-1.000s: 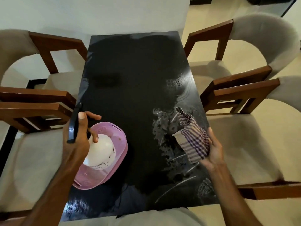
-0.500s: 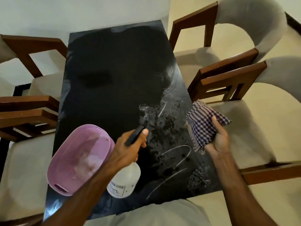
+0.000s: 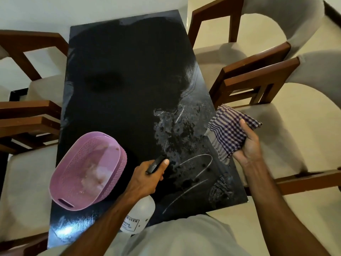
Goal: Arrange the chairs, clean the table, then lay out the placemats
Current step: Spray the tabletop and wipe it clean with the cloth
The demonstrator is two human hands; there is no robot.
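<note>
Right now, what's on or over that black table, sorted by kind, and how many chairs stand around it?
Chairs: 4, two on each long side
Pink basket: 1
Spray bottle, in the left hand: 1
Checked cloth, in the right hand: 1
Total: 7

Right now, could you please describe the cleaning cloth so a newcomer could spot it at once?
Start at the long black table between the wooden chairs. At its right edge, beside the wet smears, the right hand grips a bunched cloth. Its purple-and-white checks set it apart from the plain pink basket and white spray bottle.
</note>
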